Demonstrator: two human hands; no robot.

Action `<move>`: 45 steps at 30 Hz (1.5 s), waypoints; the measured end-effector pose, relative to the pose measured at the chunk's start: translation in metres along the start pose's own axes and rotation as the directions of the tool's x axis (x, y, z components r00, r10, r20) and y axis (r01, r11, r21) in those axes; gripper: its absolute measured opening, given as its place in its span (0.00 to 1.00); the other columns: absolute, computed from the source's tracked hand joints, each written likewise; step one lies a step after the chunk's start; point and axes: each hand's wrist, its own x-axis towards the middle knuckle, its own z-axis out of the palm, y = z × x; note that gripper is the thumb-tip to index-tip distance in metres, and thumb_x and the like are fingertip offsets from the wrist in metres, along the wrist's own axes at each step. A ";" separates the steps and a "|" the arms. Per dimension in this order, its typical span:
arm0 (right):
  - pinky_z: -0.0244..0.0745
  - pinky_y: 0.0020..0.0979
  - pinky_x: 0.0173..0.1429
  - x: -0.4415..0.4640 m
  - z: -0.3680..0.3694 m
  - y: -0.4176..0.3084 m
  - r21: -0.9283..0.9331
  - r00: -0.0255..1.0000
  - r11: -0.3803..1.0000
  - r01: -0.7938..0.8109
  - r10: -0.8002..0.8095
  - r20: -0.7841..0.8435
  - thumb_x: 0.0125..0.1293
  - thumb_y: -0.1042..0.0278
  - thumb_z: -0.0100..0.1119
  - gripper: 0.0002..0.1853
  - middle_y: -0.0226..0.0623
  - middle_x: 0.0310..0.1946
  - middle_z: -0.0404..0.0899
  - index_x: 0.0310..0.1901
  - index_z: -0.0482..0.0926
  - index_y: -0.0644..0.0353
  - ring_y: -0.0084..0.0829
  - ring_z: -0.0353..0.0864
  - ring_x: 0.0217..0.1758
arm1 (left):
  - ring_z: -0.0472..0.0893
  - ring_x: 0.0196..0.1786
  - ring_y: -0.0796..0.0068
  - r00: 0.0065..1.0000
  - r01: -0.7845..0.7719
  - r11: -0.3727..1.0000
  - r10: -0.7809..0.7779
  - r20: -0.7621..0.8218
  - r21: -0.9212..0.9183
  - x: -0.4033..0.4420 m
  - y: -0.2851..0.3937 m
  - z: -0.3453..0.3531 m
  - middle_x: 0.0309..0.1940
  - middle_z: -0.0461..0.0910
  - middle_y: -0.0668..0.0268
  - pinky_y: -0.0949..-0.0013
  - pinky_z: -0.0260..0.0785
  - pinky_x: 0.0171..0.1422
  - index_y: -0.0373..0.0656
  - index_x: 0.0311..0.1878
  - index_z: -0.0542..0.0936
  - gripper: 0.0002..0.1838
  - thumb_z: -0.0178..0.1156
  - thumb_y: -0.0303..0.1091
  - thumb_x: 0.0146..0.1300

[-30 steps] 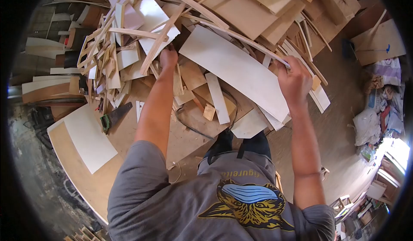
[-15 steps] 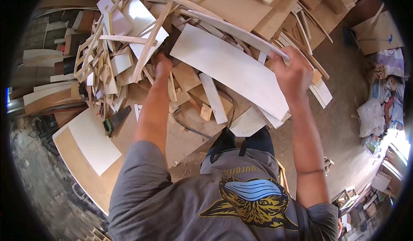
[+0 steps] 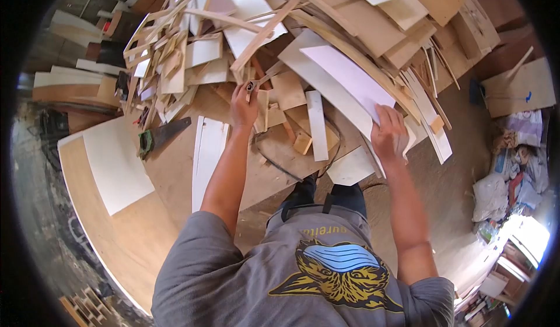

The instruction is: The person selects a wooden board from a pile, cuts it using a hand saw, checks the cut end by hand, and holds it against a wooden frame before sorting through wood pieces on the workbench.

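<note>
My right hand [image 3: 389, 133] grips the lower right end of a pale board [image 3: 350, 81], which lies over a larger white board [image 3: 296, 51]. At the near edge of the scrap pile, my left hand [image 3: 244, 104] has its fingers closed round a small dark round-ended thing [image 3: 251, 86] that I cannot make out. A long wood strip [image 3: 274, 29] slants just above this hand. Right of it lie small wood blocks [image 3: 288, 91] and a narrow white strip [image 3: 317, 126].
A handsaw with a green handle [image 3: 146, 142] lies left of my left forearm. White panels [image 3: 116, 172] rest on the curved table [image 3: 111, 242]. A dark cable loop [image 3: 280, 168] lies near my body. Plastic bags [image 3: 490, 196] are at the far right.
My left hand has come out of the pile and now holds a small thing. My right hand has moved lower, and the pale board it holds now lies flatter over the white board.
</note>
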 end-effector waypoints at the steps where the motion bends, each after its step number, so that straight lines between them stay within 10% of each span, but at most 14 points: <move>1: 0.83 0.40 0.52 -0.009 0.004 -0.008 -0.026 1.000 1.000 0.009 -0.008 0.027 0.54 0.77 0.62 0.24 0.35 0.52 0.83 0.56 0.84 0.53 0.41 0.83 0.55 | 0.82 0.46 0.51 1.000 0.024 1.000 -0.024 -0.016 0.003 -0.009 -0.007 -0.011 0.45 0.84 0.54 0.55 0.74 0.50 0.39 0.53 0.84 0.13 0.66 0.33 0.68; 11: 0.81 0.51 0.55 -0.083 0.076 -0.036 -0.274 0.928 0.960 -0.052 0.148 0.342 0.61 0.62 0.63 0.36 0.45 0.68 0.71 0.74 0.68 0.49 0.48 0.75 0.67 | 0.80 0.27 0.75 0.788 0.490 0.829 -0.554 -0.271 -0.270 -0.151 -0.104 -0.130 0.30 0.84 0.59 0.67 0.71 0.31 0.32 0.45 0.84 0.20 0.65 0.45 0.72; 14: 0.74 0.55 0.65 -0.087 0.082 -0.056 -0.298 0.883 0.948 -0.111 0.231 0.407 0.65 0.59 0.62 0.38 0.52 0.73 0.64 0.77 0.63 0.51 0.53 0.70 0.70 | 0.77 0.23 0.78 0.527 0.715 0.483 -0.848 -0.065 -0.506 -0.187 -0.147 -0.169 0.32 0.83 0.63 0.72 0.74 0.24 0.33 0.53 0.82 0.19 0.62 0.43 0.73; 24: 0.66 0.51 0.71 -0.095 0.128 -0.191 -0.009 0.886 0.963 0.268 -0.242 0.395 0.60 0.59 0.65 0.34 0.55 0.68 0.68 0.69 0.73 0.55 0.55 0.69 0.70 | 0.77 0.21 0.79 0.204 0.654 0.124 -0.979 0.015 -0.746 -0.212 -0.227 -0.232 0.32 0.83 0.64 0.73 0.74 0.24 0.32 0.56 0.79 0.18 0.68 0.32 0.68; 30: 0.68 0.49 0.71 -0.100 0.149 -0.229 0.133 0.798 0.921 0.367 -0.385 0.464 0.58 0.64 0.67 0.33 0.56 0.66 0.69 0.67 0.73 0.58 0.55 0.71 0.68 | 0.84 0.53 0.59 0.399 0.767 0.558 -0.802 -0.444 -0.318 -0.228 -0.294 -0.230 0.52 0.84 0.52 0.55 0.77 0.56 0.33 0.59 0.80 0.31 0.73 0.49 0.63; 34: 0.69 0.48 0.70 -0.109 0.156 -0.230 0.155 0.743 0.933 0.326 -0.354 0.567 0.58 0.63 0.68 0.32 0.57 0.66 0.69 0.65 0.73 0.59 0.54 0.71 0.68 | 0.69 0.74 0.51 0.574 0.731 0.536 -0.817 0.043 0.423 -0.252 -0.240 -0.249 0.72 0.71 0.51 0.46 0.60 0.77 0.43 0.72 0.72 0.48 0.68 0.68 0.57; 38: 0.69 0.47 0.69 -0.124 0.150 -0.221 0.096 0.717 0.944 0.315 -0.303 0.628 0.58 0.63 0.68 0.31 0.56 0.65 0.69 0.64 0.74 0.59 0.53 0.71 0.68 | 0.60 0.80 0.55 0.605 0.637 0.512 -0.795 0.037 0.576 -0.261 -0.197 -0.247 0.78 0.60 0.56 0.47 0.55 0.79 0.49 0.79 0.58 0.61 0.72 0.72 0.49; 45: 0.71 0.47 0.68 -0.127 0.140 -0.184 0.036 0.792 0.960 0.279 -0.251 0.557 0.56 0.64 0.71 0.32 0.52 0.63 0.71 0.64 0.75 0.57 0.52 0.72 0.67 | 0.69 0.69 0.54 0.609 0.609 0.494 -0.792 0.033 0.620 -0.241 -0.199 -0.256 0.62 0.73 0.55 0.52 0.61 0.73 0.43 0.72 0.66 0.67 0.79 0.74 0.32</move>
